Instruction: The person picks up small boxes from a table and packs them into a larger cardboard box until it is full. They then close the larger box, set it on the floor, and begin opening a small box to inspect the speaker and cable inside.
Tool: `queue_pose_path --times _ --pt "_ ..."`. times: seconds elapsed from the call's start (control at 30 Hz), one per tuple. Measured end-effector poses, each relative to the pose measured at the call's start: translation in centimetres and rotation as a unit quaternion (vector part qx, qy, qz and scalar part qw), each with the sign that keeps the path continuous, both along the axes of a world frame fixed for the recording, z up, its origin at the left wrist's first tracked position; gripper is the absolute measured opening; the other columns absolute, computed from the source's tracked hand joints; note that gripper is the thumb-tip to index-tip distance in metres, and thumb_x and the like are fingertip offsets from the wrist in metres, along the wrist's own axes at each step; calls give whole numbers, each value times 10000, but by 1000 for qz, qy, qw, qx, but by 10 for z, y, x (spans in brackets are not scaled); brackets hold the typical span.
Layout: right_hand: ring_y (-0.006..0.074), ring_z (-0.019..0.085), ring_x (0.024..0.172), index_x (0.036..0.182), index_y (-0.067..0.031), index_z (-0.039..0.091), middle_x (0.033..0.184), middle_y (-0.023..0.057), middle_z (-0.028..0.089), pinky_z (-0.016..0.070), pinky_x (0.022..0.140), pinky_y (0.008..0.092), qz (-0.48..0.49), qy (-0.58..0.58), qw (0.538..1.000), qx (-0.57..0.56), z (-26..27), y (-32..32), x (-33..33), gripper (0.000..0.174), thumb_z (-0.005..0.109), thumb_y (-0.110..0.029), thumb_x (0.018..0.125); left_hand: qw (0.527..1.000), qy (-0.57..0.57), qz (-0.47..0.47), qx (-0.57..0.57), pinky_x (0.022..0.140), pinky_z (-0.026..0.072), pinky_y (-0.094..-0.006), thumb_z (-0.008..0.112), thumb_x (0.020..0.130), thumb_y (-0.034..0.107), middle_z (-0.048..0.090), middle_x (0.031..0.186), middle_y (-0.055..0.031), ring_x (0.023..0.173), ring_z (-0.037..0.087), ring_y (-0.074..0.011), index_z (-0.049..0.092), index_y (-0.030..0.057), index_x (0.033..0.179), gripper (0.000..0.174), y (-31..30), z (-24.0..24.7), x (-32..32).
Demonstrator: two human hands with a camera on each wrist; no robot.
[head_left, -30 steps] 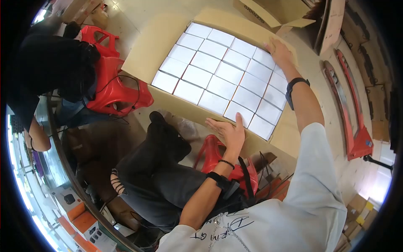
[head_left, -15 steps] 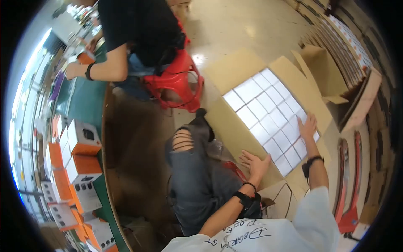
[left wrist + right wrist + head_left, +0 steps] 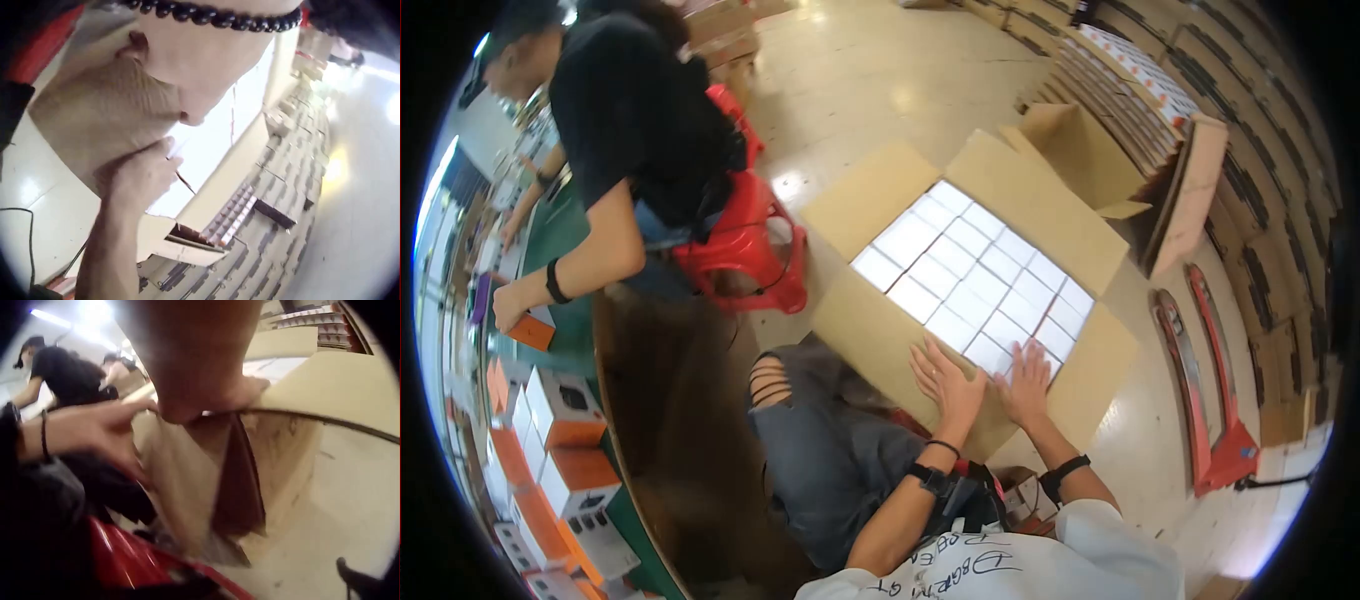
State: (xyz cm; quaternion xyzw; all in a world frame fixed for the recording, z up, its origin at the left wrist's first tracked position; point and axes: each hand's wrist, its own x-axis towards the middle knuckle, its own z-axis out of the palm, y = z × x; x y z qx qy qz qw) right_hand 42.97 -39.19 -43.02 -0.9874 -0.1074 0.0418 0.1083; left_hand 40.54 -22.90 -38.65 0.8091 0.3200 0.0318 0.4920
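Observation:
A large cardboard carton (image 3: pixel 870 330) stands with its flaps folded outward, filled with rows of flat white boxes (image 3: pixel 970 270). My left hand (image 3: pixel 950 385) lies on the near flap with its fingers extended, the fingertips close to the edge of the white boxes. Beside it, my right hand (image 3: pixel 1026 385) rests spread over the white boxes at the near corner. The two thumbs are close together. The right wrist view shows my right hand (image 3: pixel 206 394) over the carton's edge, its fingertips hidden there, and a folded dark brown flap (image 3: pixel 240 481) below it.
Left, a person in black (image 3: pixel 630 120) works at a green table (image 3: pixel 560 240) near a red stool (image 3: pixel 745 255). Several orange-and-white boxes (image 3: pixel 565 410) line that table. Another open carton (image 3: pixel 1080 155) stands behind mine; a red pallet jack (image 3: pixel 1225 455) lies right.
My right hand has come from the carton's far right side to its near corner, beside the left. The left hand stays by the near flap. The head view has turned, showing more table.

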Motion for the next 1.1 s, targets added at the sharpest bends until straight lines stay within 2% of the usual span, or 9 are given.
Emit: queue_pose_path --times 0.03,0.13,0.23,0.37,0.43,0.53,0.83,1.0,1.1 --pt "459 69 1557 1618 -57 230 1679 292 83 49 1232 609 -18 -5 1000 0 1 1 0 820 520 -512 1001 986 -111 -34 122 1190 237 -595 834 759 327 201 1571 -385 1455 233 -535 141 7 1599 1135 6 4 2" --pt "500 55 1545 1619 -71 238 1676 297 87 52 1204 661 9 2 1000 23 2 -3 3 844 535 -547 988 949 -185 -232 107 1180 249 -574 806 783 293 319 1538 -331 1420 303 -509 358 48 1529 904 32 -4 30" --pt "494 182 1504 1580 -34 299 1630 298 205 125 1207 626 -2 -33 999 2 5 2 6 921 666 -545 908 911 -135 -349 171 1164 270 -555 792 799 301 415 1501 -248 1392 364 -455 500 50 1421 732 56 -21 51" --pt "461 336 1395 1521 14 363 1505 270 366 269 1165 581 75 5 995 68 39 2 48 1065 839 -528 738 894 -215 -347 187 1133 316 -553 762 816 271 469 1485 -207 1393 397 -417 531 57 1382 648 73 -48 47" --pt "425 425 1278 1469 66 395 1368 253 451 396 1079 540 127 17 991 37 43 10 67 1167 931 -485 591 895 -188 -346 210 1136 310 -522 744 849 281 490 1455 -177 1373 419 -367 544 62 1374 603 71 -42 44" --pt "434 438 1266 1478 93 368 1357 284 447 445 1027 545 160 77 983 -41 54 24 83 1249 943 -504 544 912 -187 -317 179 1129 317 -523 725 869 262 513 1433 -168 1356 438 -368 552 60 1361 559 62 -35 42" --pt "469 443 1267 1545 120 180 1343 325 447 449 1029 580 164 120 968 -144 51 39 96 1450 966 -528 512 921 -207 -304 130 1098 402 -480 675 905 251 548 1382 -199 1304 500 -386 531 22 1363 532 81 -32 17" --pt "455 392 1404 1522 93 276 1513 298 408 312 1197 507 220 62 968 -98 -19 -1 128 1486 991 -572 402 943 -168 -286 39 1027 458 -543 610 849 143 604 1250 -309 1163 577 -480 518 -56 1340 538 85 -41 17" --pt "455 327 1441 1573 82 133 1558 289 341 302 1219 492 164 102 977 -87 -10 -1 122 1625 1028 -489 342 947 -212 -238 38 1043 424 -525 625 865 188 563 1223 -307 1172 530 -467 457 -51 1350 566 86 -55 7"
